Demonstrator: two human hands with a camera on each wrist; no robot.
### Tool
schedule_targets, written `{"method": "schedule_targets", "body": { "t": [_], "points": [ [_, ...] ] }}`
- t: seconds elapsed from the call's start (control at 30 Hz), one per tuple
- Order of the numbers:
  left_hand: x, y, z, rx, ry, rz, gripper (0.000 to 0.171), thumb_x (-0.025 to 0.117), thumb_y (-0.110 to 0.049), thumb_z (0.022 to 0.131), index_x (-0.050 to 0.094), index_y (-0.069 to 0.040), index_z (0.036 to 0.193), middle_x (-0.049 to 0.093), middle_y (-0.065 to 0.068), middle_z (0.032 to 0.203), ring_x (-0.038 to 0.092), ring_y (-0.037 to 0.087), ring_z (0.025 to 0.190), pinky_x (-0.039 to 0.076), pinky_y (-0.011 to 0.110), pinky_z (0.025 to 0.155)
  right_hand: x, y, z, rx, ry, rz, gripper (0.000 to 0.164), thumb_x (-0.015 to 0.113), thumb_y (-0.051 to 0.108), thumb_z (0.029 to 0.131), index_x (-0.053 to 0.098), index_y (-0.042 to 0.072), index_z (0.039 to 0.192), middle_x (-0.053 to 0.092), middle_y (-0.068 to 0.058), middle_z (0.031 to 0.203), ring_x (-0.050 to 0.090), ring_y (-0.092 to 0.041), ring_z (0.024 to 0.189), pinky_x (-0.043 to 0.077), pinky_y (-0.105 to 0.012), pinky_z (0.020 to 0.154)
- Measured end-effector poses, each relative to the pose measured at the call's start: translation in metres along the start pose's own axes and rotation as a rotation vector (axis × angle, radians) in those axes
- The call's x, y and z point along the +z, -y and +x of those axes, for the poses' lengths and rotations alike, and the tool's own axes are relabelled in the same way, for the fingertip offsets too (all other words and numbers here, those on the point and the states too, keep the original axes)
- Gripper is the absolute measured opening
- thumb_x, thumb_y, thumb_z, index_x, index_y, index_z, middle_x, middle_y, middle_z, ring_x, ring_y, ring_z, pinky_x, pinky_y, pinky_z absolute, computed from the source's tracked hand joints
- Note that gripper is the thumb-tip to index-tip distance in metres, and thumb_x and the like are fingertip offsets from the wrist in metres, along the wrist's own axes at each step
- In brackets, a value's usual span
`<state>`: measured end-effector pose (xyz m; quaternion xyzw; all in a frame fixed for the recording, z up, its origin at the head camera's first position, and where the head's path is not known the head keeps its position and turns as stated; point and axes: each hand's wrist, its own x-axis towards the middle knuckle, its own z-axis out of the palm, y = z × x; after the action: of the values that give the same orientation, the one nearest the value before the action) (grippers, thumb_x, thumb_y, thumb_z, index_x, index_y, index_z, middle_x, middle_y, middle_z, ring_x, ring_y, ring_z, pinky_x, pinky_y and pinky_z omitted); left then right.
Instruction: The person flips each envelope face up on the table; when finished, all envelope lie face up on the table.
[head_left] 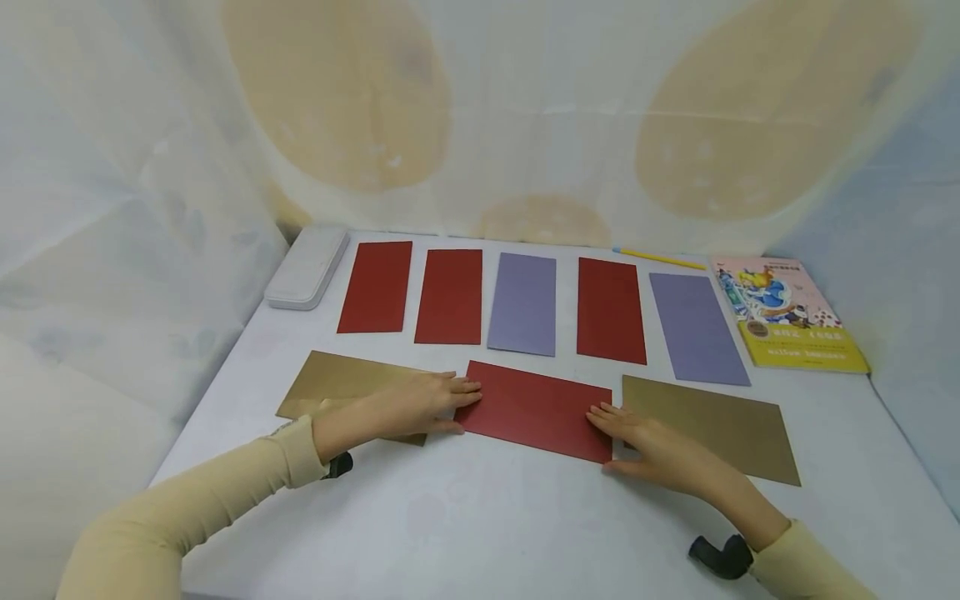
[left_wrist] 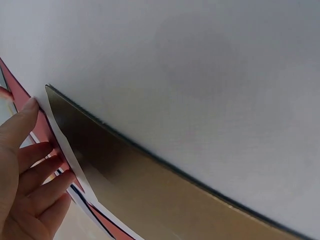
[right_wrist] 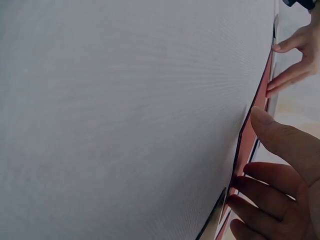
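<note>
A red rectangular card [head_left: 536,411] lies lengthwise on the table in the front row. My left hand [head_left: 420,402] touches its left end, fingertips on the card and thumb by the near corner. At the other end my right hand [head_left: 663,450] rests its fingertips on the card, with the thumb close to the near right corner. Both hands have fairly straight fingers. Under my left wrist lies one gold card [head_left: 341,377], partly covered; another gold card [head_left: 720,425] lies beyond my right hand. In the left wrist view, a gold card [left_wrist: 150,185] runs alongside the left hand [left_wrist: 35,185].
Behind stands a row of upright-laid cards: red [head_left: 377,287], red [head_left: 450,296], purple [head_left: 522,304], red [head_left: 611,310] and purple [head_left: 699,329]. A white case [head_left: 307,268] lies back left. A yellow pencil [head_left: 663,258] and a picture book [head_left: 787,312] lie back right.
</note>
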<state>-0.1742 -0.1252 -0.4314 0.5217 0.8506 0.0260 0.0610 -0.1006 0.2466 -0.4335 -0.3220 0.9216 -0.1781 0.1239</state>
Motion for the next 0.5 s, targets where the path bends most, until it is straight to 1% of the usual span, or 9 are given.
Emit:
{"method": "schedule_targets", "body": {
  "t": [0.13, 0.23, 0.37, 0.43, 0.5],
  "points": [
    [-0.0026, -0.0016, 0.0006, 0.011, 0.016, 0.041, 0.056, 0.064, -0.038, 0.093, 0.055, -0.004, 0.136, 0.055, 0.011, 0.136, 0.055, 0.033, 0.121, 0.042, 0.037, 0.101, -0.0006, 0.0013, 0.0006, -0.002, -0.001, -0.007, 0.069, 0.076, 0.029, 0.083, 0.049, -0.002, 0.138, 0.048, -0.017, 0.142, 0.041, -0.038, 0.132, 0.042, -0.05, 0.098],
    [-0.0028, -0.0027, 0.0028, 0.038, 0.048, 0.143, 0.054, 0.06, -0.04, 0.095, 0.056, -0.005, 0.135, 0.057, 0.009, 0.135, 0.057, 0.029, 0.119, 0.042, 0.035, 0.101, -0.001, 0.0017, 0.0002, 0.001, 0.002, -0.01, 0.069, 0.077, 0.029, 0.083, 0.049, -0.002, 0.139, 0.048, -0.016, 0.142, 0.041, -0.038, 0.132, 0.043, -0.049, 0.097],
    [-0.0047, -0.0039, 0.0067, 0.09, 0.064, 0.28, 0.052, 0.058, -0.041, 0.096, 0.058, -0.005, 0.134, 0.06, 0.008, 0.131, 0.06, 0.024, 0.115, 0.048, 0.032, 0.094, -0.0019, 0.0014, -0.001, 0.009, 0.009, -0.005, 0.07, 0.076, 0.031, 0.083, 0.049, -0.001, 0.139, 0.048, -0.015, 0.143, 0.04, -0.038, 0.133, 0.042, -0.05, 0.098],
    [-0.0061, -0.0041, 0.0075, 0.113, 0.061, 0.309, 0.051, 0.058, -0.039, 0.096, 0.059, -0.004, 0.132, 0.061, 0.009, 0.129, 0.062, 0.023, 0.111, 0.05, 0.031, 0.09, -0.0024, 0.0011, -0.0015, 0.01, 0.013, 0.002, 0.07, 0.075, 0.032, 0.084, 0.049, 0.0, 0.14, 0.047, -0.015, 0.143, 0.04, -0.037, 0.133, 0.041, -0.05, 0.099],
    [-0.0071, -0.0036, 0.0075, 0.129, 0.06, 0.318, 0.05, 0.058, -0.038, 0.096, 0.059, -0.003, 0.132, 0.061, 0.009, 0.129, 0.063, 0.023, 0.11, 0.051, 0.03, 0.087, -0.0026, 0.0007, -0.0021, 0.01, 0.018, 0.008, 0.07, 0.075, 0.033, 0.084, 0.048, 0.0, 0.14, 0.047, -0.014, 0.144, 0.039, -0.037, 0.134, 0.04, -0.051, 0.099]
  ]
}}
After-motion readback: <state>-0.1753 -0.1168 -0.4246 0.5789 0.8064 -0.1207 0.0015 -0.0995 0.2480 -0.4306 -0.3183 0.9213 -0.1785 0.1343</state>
